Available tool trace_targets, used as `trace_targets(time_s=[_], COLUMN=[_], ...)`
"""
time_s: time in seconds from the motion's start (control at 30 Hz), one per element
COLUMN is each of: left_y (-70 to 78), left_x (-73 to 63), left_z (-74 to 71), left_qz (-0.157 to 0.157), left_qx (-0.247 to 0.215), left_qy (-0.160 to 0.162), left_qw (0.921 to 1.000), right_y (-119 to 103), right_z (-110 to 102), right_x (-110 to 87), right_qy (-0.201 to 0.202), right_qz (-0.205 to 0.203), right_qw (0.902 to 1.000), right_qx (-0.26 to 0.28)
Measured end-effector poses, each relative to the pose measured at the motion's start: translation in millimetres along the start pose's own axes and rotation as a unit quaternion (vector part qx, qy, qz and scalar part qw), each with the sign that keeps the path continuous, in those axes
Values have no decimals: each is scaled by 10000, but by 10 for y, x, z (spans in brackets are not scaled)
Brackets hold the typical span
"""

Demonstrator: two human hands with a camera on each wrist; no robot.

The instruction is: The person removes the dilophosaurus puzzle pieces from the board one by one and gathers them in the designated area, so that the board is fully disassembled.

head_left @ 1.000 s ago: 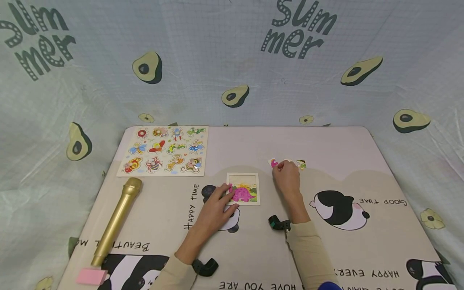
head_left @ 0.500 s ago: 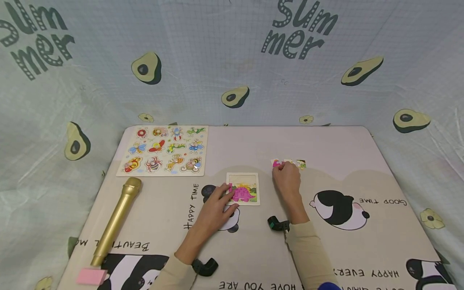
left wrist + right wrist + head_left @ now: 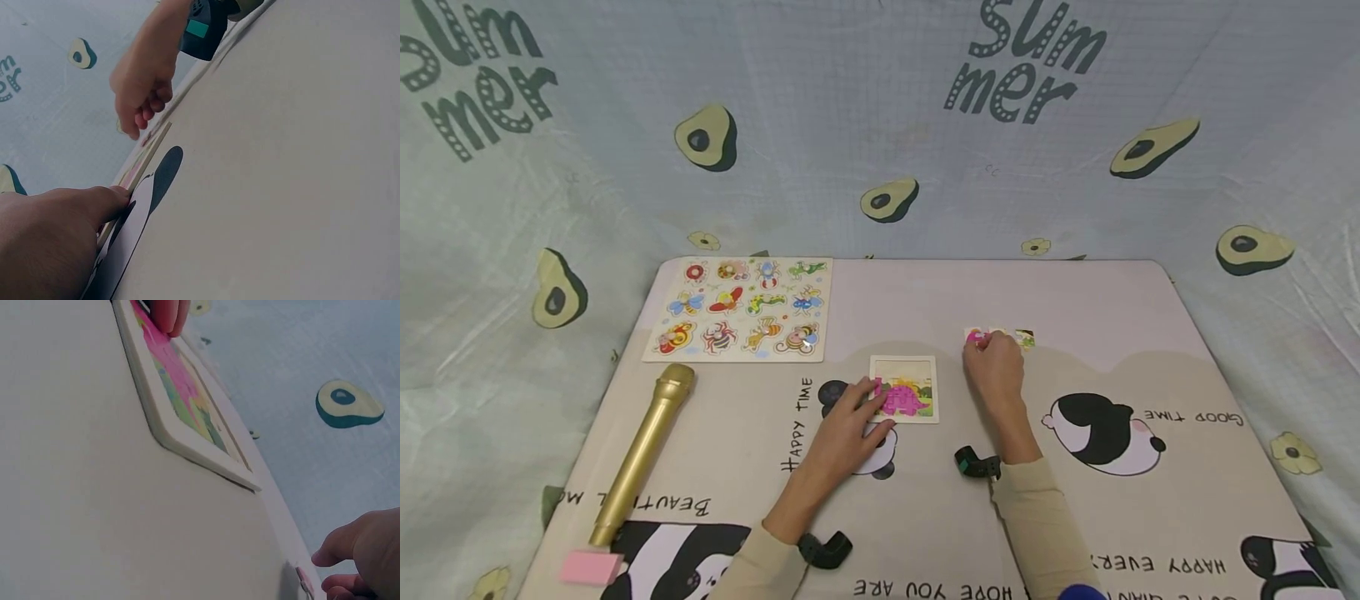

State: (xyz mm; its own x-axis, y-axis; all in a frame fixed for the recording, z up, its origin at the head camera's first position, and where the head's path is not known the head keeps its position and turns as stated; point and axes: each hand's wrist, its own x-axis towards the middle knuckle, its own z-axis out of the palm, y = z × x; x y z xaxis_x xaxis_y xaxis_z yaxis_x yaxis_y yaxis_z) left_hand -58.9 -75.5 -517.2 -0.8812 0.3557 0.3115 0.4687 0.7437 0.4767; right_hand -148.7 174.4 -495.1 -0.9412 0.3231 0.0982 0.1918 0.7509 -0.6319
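in the head view the left hand [image 3: 848, 432] lies over the left side of a small square puzzle tray [image 3: 904, 368], its fingers spread and loosely extended, the tips reaching onto a pink dinosaur picture [image 3: 904, 402]; pale wood shows in the far part of the tray. the right hand [image 3: 996, 371] is beyond the tray and to its right, fingers curled down over a row of loose pieces, a pink piece [image 3: 974, 336] showing at its left and a green one [image 3: 1025, 338] at its right. an insect board [image 3: 741, 310] lies at the far left of the table [image 3: 887, 517], with a gold stick [image 3: 642, 454] and a pink block [image 3: 591, 567] nearer the person. the left wrist view adds what the head view leaves vague — the left thumb touching the tray's near edge — and shows the right hand's fingers bent inward. the right wrist view brings out the tray's raised rim and the left fingertips resting on the pink picture; at its lower corner the right thumb and fingers are close together just beside a pink piece — whether they pinch one, i cannot tell.
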Motion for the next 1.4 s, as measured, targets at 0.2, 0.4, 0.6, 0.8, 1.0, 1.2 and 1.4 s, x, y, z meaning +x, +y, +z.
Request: trace_targets(time_s=[0.2, 0.4, 0.6, 0.8, 1.0, 1.2, 1.4], left_y=[24, 30, 10, 9, 25, 42, 41], left_x=[22, 36, 46, 34, 30, 28, 15], left_z=[0, 4, 2, 1, 4, -2, -5], left_qz=[-18, -90, -47, -91, -140, -37, 10], left_qx=[-48, -107, 1, 46, 56, 92, 112], left_qy=[-59, -155, -55, -35, -40, -22, -82], left_qw=[10000, 9998, 10000, 9999, 9999, 9999, 9999], right_y=[-70, -137, -173, -160, -155, -144, -114], right_z=[-78, -124, -102, -45, -22, -38, -30], right_x=[-24, -92, -184, -304, -428, -493, -501], right_qy=[-21, -483, -972, -1391, -1528, -1683, -1860], right_qz=[-219, -335, -747, -1200, -1735, -2024, -2310], right_qw=[9995, 9979, 9924, 9829, 9723, 9639, 9544], right_qx=[216, 265, -69, -138, -334, -402, -335])
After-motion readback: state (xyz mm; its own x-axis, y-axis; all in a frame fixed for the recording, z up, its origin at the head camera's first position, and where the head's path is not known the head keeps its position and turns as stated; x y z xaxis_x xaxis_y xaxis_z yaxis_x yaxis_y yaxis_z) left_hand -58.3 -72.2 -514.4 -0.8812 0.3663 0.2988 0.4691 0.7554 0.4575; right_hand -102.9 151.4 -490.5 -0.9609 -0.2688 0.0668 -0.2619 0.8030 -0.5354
